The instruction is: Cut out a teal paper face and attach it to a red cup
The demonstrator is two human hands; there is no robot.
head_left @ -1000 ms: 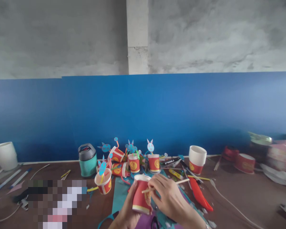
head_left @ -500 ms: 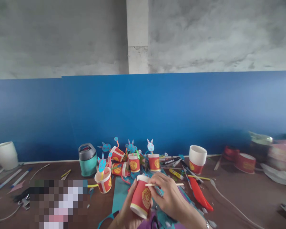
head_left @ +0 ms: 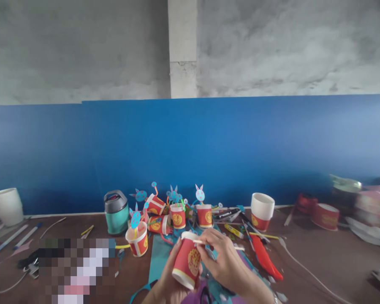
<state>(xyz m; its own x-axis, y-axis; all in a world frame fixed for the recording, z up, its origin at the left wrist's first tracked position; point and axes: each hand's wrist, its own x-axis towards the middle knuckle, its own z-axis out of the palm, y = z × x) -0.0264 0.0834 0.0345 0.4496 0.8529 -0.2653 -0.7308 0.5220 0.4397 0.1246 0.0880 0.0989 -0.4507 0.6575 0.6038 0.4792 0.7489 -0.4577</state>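
Note:
A red and white paper cup (head_left: 186,260) with a gold emblem is tilted in my left hand (head_left: 170,276), whose fingers wrap round its side. My right hand (head_left: 223,257) pinches a thin white stick (head_left: 239,248), its tip touching the cup's side near the upper end. Behind my hands stand similar red cups (head_left: 177,216) with blue paper rabbit heads on straws. Another decorated cup (head_left: 137,239) stands to the left, and one cup (head_left: 159,224) lies on its side among them.
A teal jar (head_left: 116,213) stands left of the cups. Right of my hands lie a yellow cutter (head_left: 233,231), a red feather-like piece (head_left: 266,258) and a white cable (head_left: 310,276). Stacked cups (head_left: 262,211) stand behind them. Teal scissor handles (head_left: 141,291) lie by my left wrist.
The white stick has shifted slightly in my right hand, and its tip sits a little higher on the cup. My left hand still holds the cup in nearly the same place.

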